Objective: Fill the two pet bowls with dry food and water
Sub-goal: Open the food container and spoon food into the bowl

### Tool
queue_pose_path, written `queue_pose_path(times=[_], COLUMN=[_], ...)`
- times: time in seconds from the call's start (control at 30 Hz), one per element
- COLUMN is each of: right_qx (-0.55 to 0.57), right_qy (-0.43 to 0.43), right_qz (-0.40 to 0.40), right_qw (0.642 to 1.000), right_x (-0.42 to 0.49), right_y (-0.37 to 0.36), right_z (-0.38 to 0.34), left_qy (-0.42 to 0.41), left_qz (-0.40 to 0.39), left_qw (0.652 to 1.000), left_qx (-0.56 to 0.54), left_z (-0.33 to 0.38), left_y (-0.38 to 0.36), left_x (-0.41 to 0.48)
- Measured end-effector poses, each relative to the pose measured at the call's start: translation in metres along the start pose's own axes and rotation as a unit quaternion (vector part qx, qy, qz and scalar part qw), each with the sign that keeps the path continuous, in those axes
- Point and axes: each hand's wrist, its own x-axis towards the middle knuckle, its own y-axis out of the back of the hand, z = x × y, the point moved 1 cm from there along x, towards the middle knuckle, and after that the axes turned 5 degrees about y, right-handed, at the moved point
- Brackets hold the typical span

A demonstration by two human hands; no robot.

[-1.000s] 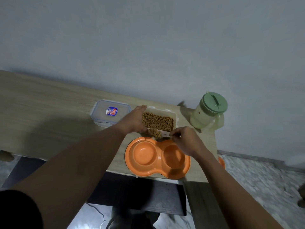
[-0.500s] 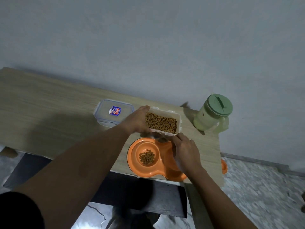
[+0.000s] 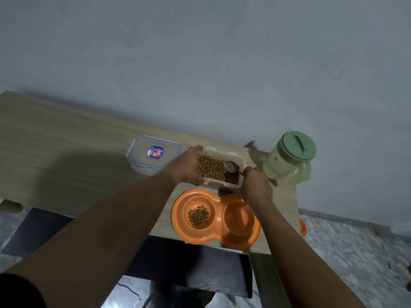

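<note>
Left hand [image 3: 189, 167] grips kibble tub [image 3: 219, 182] by its end; right hand [image 3: 255, 185] pinches spoon [image 3: 230, 166], dipped in the tub. Double bowl [image 3: 222, 240] just beside, left well barely filled. Heaped spoonful may scatter onto tabletop [image 3: 66, 152].

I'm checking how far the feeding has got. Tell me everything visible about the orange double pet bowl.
The orange double pet bowl is one glossy, plastic-looking piece: two round wells joined at a narrow waist. It lies flat at the table's near edge. The left well holds a small heap of brown kibble; the right well looks empty. The right forearm crosses above its right rim; contact cannot be told.
</note>
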Motion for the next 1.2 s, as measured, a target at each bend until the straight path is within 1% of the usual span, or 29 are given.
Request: queue_pose_path(times=[0.2,0.37,0.6,0.87,1.03,1.2], right_qx=[0.103,0.178,0.226,0.270,0.303,0.304], right_qy=[-0.015,-0.033,-0.073,-0.089,-0.071,-0.039], right_qz=[-0.024,-0.033,-0.025,-0.010,-0.008,-0.003], right_qw=[0.994,0.983,0.971,0.959,0.950,0.952], right_x=[-0.009,-0.007,-0.005,-0.004,-0.007,-0.030], right_y=[-0.016,-0.019,-0.016,-0.012,-0.006,0.007], right_z=[-0.021,-0.029,-0.015,-0.007,-0.002,0.006], left_qy=[0.001,0.004,0.008,0.005,0.008,0.003], left_qz=[0.000,-0.003,0.001,0.001,0.001,0.003], left_qw=[1.000,1.000,1.000,1.000,1.000,1.000], left_qx=[-0.003,0.001,0.012,0.007,0.003,-0.004], left_z=[-0.001,-0.001,0.000,0.000,0.001,0.000], left_y=[-0.001,0.000,-0.001,-0.002,-0.002,0.000], left_x=[0.001,0.002,0.002,0.002,0.001,-0.001])
